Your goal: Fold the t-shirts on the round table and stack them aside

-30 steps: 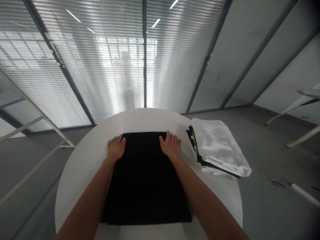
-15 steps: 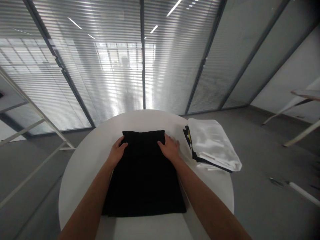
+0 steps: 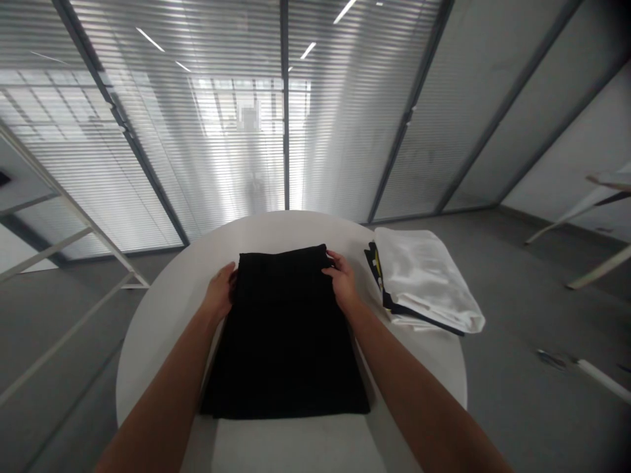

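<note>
Black folded cloth [image 3: 288, 335] lies in the middle of the round white table [image 3: 296, 226], its near edge close to the table's near side, and our two hands sit at its far end. Our left hand [image 3: 219, 291] keeps its fingers close together against the cloth's left edge, while our right hand [image 3: 342, 282] curls its fingers over the far right corner. Whether either one truly pinches the cloth, we cannot tell from this view. We judge that even, matched pressure from both sides works best here, keeping the top fold straight and the layers from sliding apart.

Counted up, we have two hands and one black bundle. Just to its right, near the table's edge, is a single stack: one white folded garment [image 3: 426, 282] on one dark garment with yellow marks [image 3: 375, 263]. Beyond the table, one white rod [image 3: 604, 380] lies on the grey floor [image 3: 517, 427] — off to our right.
</note>
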Demonstrator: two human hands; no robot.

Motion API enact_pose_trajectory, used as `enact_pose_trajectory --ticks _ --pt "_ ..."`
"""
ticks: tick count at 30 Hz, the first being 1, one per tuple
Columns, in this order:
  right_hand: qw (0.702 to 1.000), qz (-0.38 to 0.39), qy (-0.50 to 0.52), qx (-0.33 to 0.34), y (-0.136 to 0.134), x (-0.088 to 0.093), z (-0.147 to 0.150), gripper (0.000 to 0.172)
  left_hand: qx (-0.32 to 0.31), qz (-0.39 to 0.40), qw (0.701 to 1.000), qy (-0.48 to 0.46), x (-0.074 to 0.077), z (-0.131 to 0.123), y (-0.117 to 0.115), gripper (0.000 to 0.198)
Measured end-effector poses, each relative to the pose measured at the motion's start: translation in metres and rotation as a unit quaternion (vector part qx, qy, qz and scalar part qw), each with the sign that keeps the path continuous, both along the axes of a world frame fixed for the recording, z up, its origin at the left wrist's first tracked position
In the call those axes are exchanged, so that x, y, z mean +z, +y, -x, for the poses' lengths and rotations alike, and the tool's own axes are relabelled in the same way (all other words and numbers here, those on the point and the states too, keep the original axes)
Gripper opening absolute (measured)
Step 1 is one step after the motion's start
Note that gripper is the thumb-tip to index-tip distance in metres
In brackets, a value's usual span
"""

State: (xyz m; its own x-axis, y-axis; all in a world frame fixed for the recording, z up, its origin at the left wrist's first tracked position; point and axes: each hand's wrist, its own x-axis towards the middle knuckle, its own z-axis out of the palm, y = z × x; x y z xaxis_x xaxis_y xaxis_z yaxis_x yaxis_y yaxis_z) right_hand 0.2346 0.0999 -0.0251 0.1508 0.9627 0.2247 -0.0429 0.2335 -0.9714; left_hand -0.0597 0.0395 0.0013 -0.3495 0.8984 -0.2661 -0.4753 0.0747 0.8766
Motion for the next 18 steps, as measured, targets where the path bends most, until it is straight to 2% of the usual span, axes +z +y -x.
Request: enact_pose_trajectory --ticks 2,5,9,13,15,18 --pt "0.999 0.028 0.038 -0.022 0.003 -0.002 -0.001 0.054 -0.059 0.034 0.998 -0.011 0.004 0.002 -0.001 0.04" --pt "0.997 0.049 0.057 -0.035 0.006 -0.004 -0.004 0.054 -0.115 0.03 0.993 0.02 0.009 0.002 -0.003 0.04" --pt "0.997 0.059 0.033 -0.025 0.005 -0.004 -0.003 0.054 -0.108 0.004 0.982 0.153 0.006 0.001 -0.003 0.035" --pt "0.998 0.069 -0.002 0.005 0.003 -0.001 0.0 0.045 -0.107 -0.042 0.942 0.316 0.002 0.005 -0.004 0.047" --pt "0.996 0.082 -0.01 0.022 0.003 0.001 0.001 0.039 -0.126 -0.058 0.926 0.352 0.001 0.005 -0.006 0.059" --pt "0.995 0.095 -0.021 0.036 0.004 0.003 0.0 0.037 -0.138 -0.084 0.916 0.366 -0.002 0.003 -0.01 0.072"
